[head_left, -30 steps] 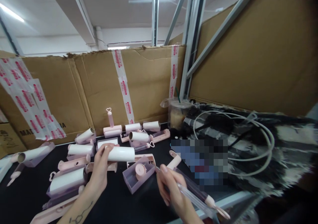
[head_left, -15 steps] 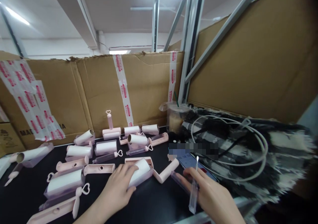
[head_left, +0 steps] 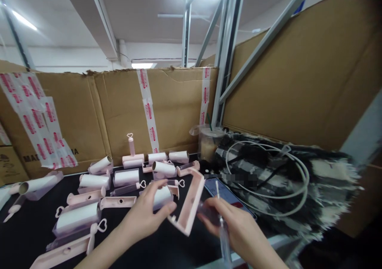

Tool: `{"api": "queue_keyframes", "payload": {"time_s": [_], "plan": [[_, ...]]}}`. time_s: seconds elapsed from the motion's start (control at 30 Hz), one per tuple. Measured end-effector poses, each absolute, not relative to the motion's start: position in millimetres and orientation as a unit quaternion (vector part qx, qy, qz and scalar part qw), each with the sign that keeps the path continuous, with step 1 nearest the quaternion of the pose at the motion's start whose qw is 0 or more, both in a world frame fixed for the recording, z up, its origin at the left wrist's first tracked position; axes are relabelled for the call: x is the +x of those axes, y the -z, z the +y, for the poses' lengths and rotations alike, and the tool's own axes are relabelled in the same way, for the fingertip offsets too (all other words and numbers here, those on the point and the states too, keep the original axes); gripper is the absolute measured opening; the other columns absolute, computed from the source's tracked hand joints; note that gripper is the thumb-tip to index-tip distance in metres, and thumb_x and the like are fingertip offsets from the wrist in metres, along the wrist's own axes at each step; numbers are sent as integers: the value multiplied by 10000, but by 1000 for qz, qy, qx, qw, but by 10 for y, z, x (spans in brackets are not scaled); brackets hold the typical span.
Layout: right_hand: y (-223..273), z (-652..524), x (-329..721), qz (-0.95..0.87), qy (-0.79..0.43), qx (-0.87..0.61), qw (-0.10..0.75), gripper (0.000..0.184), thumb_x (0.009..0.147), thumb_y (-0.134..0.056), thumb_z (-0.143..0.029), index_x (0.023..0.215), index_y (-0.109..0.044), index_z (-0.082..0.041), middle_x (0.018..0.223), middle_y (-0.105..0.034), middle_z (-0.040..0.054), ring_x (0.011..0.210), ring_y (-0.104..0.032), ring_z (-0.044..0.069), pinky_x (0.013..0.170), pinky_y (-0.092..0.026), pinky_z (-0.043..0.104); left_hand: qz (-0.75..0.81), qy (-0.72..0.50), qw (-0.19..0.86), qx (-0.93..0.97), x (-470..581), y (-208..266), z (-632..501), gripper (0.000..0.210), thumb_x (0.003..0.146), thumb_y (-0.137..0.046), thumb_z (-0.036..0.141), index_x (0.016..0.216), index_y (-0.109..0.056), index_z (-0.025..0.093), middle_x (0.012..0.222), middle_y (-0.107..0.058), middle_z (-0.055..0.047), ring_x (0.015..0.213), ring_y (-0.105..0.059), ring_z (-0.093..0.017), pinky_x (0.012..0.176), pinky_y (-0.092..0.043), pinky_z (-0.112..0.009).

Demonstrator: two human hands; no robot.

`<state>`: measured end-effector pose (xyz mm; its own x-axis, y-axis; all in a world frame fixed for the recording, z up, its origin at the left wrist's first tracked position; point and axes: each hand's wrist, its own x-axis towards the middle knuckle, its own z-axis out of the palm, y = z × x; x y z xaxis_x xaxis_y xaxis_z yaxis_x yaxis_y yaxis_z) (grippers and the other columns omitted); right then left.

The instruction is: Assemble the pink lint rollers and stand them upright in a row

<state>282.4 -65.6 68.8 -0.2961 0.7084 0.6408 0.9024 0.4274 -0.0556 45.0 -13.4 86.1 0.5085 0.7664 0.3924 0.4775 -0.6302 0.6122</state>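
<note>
My left hand [head_left: 149, 211] is closed round a white lint roll [head_left: 162, 197], thumb and fingers on either side. Between my hands a pale pink roller frame [head_left: 191, 203] is tilted up, its lower end close to my left thumb. My right hand [head_left: 235, 225] grips a slim clear plastic tube [head_left: 225, 245] with a white-tipped rod standing up between the fingers. A clear purplish piece [head_left: 209, 214] also shows at those fingertips, against the pink frame; whether they are joined I cannot tell.
Several white rolls in clear cases [head_left: 78, 217], pink frames [head_left: 118, 202] and heart-ended handles [head_left: 127, 188] lie on the black table. At right are a phone [head_left: 228, 195], a drink cup [head_left: 208, 143] and a white cable [head_left: 304, 181] on checked cloth. Cardboard [head_left: 176, 106] stands behind.
The pink frame has come up from the table between my hands and is now tilted. My right hand has shifted left. The left thumb has closed further round the roll.
</note>
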Motion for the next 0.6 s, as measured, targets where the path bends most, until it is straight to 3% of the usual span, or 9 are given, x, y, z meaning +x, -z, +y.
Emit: {"api": "queue_keyframes", "payload": {"time_s": [0.07, 0.13, 0.2, 0.3, 0.37, 0.43, 0.5, 0.6], "plan": [[-777, -686, 2636, -818, 124, -472, 306, 37, 766, -518, -232, 777, -506, -199, 659, -602, 9, 526, -563, 121, 488, -389, 199, 348, -284, 257, 856, 561, -1033, -240, 471, 813, -479, 478, 1199, -434, 212, 1100, -600, -70, 992, -573, -223, 846, -457, -344], [-828, -666, 2479, -824, 59, -468, 313, 48, 709, -530, -178, 749, -504, -184, 657, -590, 11, 539, -537, 122, 493, -380, 202, 358, -254, 226, 870, 630, -1130, -306, 417, 815, -459, 499, 1096, -487, 193, 937, -647, -45, 824, -622, -205, 701, -494, -301], [-848, -607, 2381, -828, -74, -457, 315, 75, 695, -523, -160, 769, -511, -164, 660, -580, 4, 546, -516, 110, 487, -378, 188, 350, -263, 129, 890, 640, -1145, -341, 333, 855, -397, 457, 990, -503, 172, 830, -645, -41, 727, -627, -192, 609, -485, -275], [-841, -484, 2313, -855, -288, -367, 227, 66, 676, -544, -177, 731, -535, -142, 590, -540, -26, 515, -481, 92, 458, -373, 168, 203, -292, -91, 930, 588, -1081, -359, 253, 888, -334, 361, 880, -484, 157, 680, -601, -30, 555, -591, -160, 457, -429, -243], [-838, -399, 2267, -867, -331, -321, 187, 59, 643, -554, -177, 618, -514, -142, 556, -508, -29, 510, -457, 89, 464, -378, 178, 115, -297, -221, 922, 564, -1030, -355, 214, 889, -313, 298, 840, -468, 158, 594, -546, -8, 446, -533, -141, 366, -363, -235], [-866, -323, 2196, -868, -302, -328, 218, 105, 625, -549, -169, 555, -474, -147, 558, -502, -19, 521, -436, 90, 473, -377, 186, 115, -320, -300, 891, 565, -1000, -340, 189, 879, -288, 216, 817, -459, 162, 559, -515, 0, 411, -505, -140, 338, -340, -238], [-931, -272, 2118, -861, -243, -362, 262, 94, 608, -551, -154, 558, -471, -145, 572, -512, -11, 528, -424, 90, 469, -367, 183, 152, -362, -312, 865, 553, -1011, -321, 177, 858, -299, 185, 787, -461, 174, 553, -513, -4, 415, -505, -144, 340, -353, -240], [-1038, -262, 2107, -861, -178, -396, 265, 62, 618, -535, -155, 578, -489, -151, 533, -489, -25, 499, -412, 90, 447, -341, 182, 256, -540, -147, 788, 340, -1161, -301, 174, 798, -453, 349, 693, -460, 211, 506, -476, 25, 399, -487, -122, 363, -389, -230]]}}
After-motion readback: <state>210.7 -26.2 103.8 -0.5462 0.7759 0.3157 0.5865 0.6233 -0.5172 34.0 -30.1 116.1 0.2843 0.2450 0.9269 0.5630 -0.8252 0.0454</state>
